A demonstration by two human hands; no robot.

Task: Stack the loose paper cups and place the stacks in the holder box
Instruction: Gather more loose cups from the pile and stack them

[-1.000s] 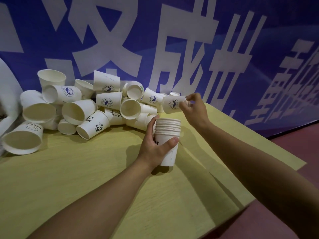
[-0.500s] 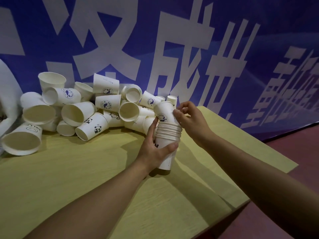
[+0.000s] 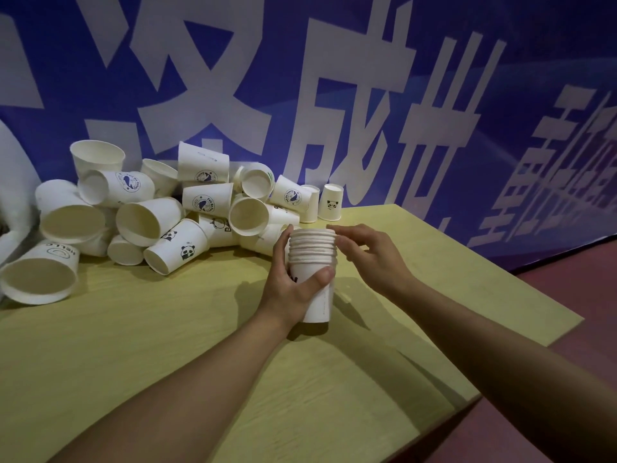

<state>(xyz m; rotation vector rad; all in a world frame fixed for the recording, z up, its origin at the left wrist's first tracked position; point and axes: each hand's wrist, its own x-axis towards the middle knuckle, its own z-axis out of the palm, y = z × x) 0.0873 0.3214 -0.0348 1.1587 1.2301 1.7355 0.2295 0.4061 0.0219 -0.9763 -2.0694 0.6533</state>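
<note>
Hands work at one stack of paper cups (image 3: pixel 313 262) standing upright on the yellow counter (image 3: pixel 133 345), right of the middle. The left hand (image 3: pixel 293 282) grips the stack around its body, thumb across the near side below the bunched rims, fingers curled round the far side. The right hand (image 3: pixel 370 259) sits just beside the rims on the stack's right, fingers relaxed and slightly bent, their tips at or touching the top rims; it holds nothing. Behind and to the left, a heap of loose cups (image 3: pixel 143 212) lies on the counter against a blue banner (image 3: pixel 334 78) with large white characters, most tipped on their sides, some printed with pandas or whales. One panda cup (image 3: pixel 331 202) stands upside down at the heap's right end, apart from the stack.
</note>
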